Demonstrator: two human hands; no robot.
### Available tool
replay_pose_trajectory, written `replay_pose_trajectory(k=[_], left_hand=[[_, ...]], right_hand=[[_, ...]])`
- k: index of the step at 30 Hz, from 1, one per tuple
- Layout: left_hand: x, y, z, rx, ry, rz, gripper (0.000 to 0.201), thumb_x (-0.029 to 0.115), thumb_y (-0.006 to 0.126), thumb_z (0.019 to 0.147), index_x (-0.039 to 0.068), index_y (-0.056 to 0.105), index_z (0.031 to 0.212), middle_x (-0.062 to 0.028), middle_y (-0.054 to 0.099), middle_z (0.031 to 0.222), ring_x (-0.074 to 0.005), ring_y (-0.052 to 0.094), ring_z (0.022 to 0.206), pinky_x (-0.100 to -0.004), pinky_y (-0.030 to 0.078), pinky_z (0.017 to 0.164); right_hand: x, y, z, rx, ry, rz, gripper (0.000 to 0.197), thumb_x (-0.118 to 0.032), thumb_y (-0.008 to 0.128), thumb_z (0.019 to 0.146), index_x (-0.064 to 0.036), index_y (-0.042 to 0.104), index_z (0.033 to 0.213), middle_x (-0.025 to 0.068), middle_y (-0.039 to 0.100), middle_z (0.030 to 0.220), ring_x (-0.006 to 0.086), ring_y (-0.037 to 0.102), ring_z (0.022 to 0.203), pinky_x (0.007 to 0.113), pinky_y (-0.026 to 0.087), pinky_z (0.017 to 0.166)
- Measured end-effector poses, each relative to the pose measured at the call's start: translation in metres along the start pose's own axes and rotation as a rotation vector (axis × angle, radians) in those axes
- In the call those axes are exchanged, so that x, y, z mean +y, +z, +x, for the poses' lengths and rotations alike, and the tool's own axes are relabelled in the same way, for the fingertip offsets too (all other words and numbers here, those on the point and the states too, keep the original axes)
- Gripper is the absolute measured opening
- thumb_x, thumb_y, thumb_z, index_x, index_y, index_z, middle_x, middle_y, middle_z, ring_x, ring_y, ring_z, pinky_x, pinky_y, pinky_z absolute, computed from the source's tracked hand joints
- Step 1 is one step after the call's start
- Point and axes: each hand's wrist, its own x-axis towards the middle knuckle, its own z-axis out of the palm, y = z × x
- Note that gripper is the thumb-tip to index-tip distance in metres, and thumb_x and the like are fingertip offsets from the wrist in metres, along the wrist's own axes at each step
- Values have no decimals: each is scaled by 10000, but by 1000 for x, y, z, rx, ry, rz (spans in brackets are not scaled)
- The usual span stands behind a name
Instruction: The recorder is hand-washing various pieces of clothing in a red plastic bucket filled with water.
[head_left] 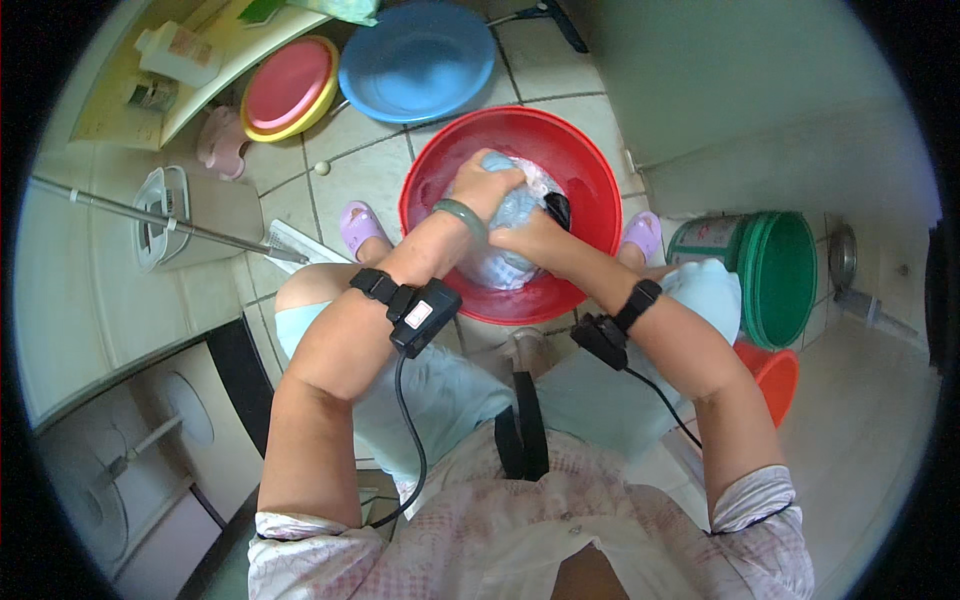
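A large red basin [611, 215] sits on the floor between my feet, with wet laundry in it. My left hand [487, 188] is closed on a grey-blue cloth [514, 207], a bunched part of which pokes out above its fingers. Close beside it, my right hand [532, 238] grips the lower part of the same cloth. Under and around the hands lie a pale checked cloth [497, 271], a whitish patterned piece [537, 178] and a black piece [558, 209]. The hands hide part of the laundry.
Beyond the red basin are a blue basin [420, 60] and stacked pink and yellow basins [290, 88]. A white bin [215, 220] and a metal pole [200, 228] stand left. Green buckets [775, 280] and an orange-red bucket [772, 383] are at right, near the wall.
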Motion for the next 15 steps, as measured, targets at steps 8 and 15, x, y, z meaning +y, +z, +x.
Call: replay_pose_trajectory(k=[8, 15], left_hand=[[1, -2, 6, 219, -71, 102, 145, 168, 626, 717, 52, 589, 797, -66, 581, 716, -180, 549, 630, -326, 442, 611], [-51, -62, 32, 322, -126, 12, 243, 211, 633, 718, 33, 616, 881, -90, 605, 825, -207, 569, 728, -357, 476, 674]], right_hand=[[21, 19, 17, 150, -170, -361, 424, -251, 658, 732, -32, 536, 1074, 158, 593, 1060, 261, 568, 997, 362, 448, 834], [-1, 43, 11, 312, 70, -850, 314, -263, 618, 712, -49, 589, 940, 189, 643, 860, 348, 632, 793, 446, 495, 698]])
